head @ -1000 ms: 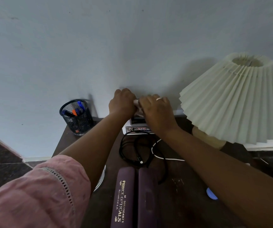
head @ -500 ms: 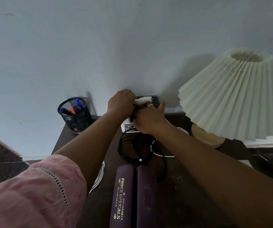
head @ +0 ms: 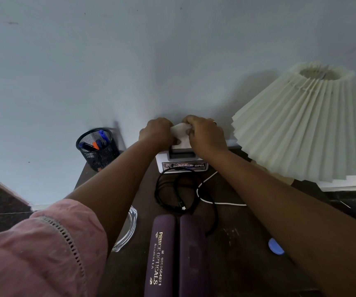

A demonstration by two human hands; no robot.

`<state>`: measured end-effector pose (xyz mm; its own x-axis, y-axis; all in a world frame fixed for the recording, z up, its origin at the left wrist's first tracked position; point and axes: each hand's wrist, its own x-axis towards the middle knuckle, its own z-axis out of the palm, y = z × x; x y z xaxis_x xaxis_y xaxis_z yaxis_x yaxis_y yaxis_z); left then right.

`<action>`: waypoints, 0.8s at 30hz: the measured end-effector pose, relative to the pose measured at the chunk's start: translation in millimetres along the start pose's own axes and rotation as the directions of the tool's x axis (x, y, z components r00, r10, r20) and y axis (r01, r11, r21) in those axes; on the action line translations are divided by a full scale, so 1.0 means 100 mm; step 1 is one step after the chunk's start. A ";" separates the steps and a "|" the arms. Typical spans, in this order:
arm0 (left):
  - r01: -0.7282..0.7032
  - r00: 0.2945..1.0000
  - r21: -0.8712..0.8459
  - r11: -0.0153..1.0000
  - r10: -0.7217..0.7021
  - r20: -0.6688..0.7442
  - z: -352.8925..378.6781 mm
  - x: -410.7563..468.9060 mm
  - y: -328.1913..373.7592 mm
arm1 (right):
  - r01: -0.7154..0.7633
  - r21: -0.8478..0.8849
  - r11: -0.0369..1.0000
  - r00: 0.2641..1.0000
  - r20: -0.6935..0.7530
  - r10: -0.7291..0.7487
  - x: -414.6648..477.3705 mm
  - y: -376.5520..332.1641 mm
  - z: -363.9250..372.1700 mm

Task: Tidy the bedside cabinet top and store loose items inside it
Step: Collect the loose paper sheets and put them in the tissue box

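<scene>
At the far left of the dark cabinet top (head: 243,243), against the wall, a black mesh pen holder (head: 99,150) is seen upright, with blue and orange pens held inside it. Nearer, a clear glass dish (head: 129,228) is partly hidden under the left forearm; what it holds cannot be told. At the back centre, a white tissue box (head: 182,162) marked OPEL is set against the wall, and a white tissue (head: 180,130) standing out of its top is pinched between both hands: the left hand (head: 156,132) is clenched on its left edge and the right hand (head: 206,136) on its right, so each grip is closed on the tissue. In front of the box, a black cable (head: 172,189) is coiled loosely, crossed by a white cable (head: 215,203). Nearest the camera, an open purple spectacle case (head: 172,254) printed PRINCE OPTICALS is laid lengthwise. A small blue object (head: 275,246) is seen beside the right forearm. At the right, a pleated cream lamp (head: 305,125) is stood on the cabinet.
</scene>
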<state>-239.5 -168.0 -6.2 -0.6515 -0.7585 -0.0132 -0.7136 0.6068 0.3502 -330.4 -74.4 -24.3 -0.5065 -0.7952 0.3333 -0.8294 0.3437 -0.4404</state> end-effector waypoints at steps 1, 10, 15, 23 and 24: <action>-0.015 1.000 0.019 1.000 0.016 -0.022 0.01 -0.02 0.00 | 0.015 -0.024 1.000 1.000 0.017 -0.015 -0.02 0.00 0.02; -0.051 0.963 -0.258 0.965 -0.021 -0.270 0.00 -0.50 -0.06 | 0.017 0.032 0.999 0.999 0.038 -0.018 -0.32 -0.07 -0.10; -0.056 0.919 -0.402 0.914 -0.111 -0.379 -0.05 -1.12 0.02 | -0.194 0.562 0.804 0.978 0.172 0.116 -0.87 -0.35 -0.39; 0.398 0.892 -0.695 0.599 -0.431 0.139 0.26 -2.23 0.09 | -0.551 0.415 0.724 0.801 0.505 0.321 -2.07 -0.27 -0.51; 0.471 0.863 -0.625 0.623 -0.471 0.181 0.33 -2.33 0.07 | -0.561 0.372 0.740 0.785 0.523 0.332 -2.18 -0.25 -0.50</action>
<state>-101.1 20.9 -32.0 -0.2732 -0.8976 -0.3459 -0.5905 -0.1274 0.7969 -210.5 115.4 -44.3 -0.5498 -0.7715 -0.3202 -0.2418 0.5139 -0.8230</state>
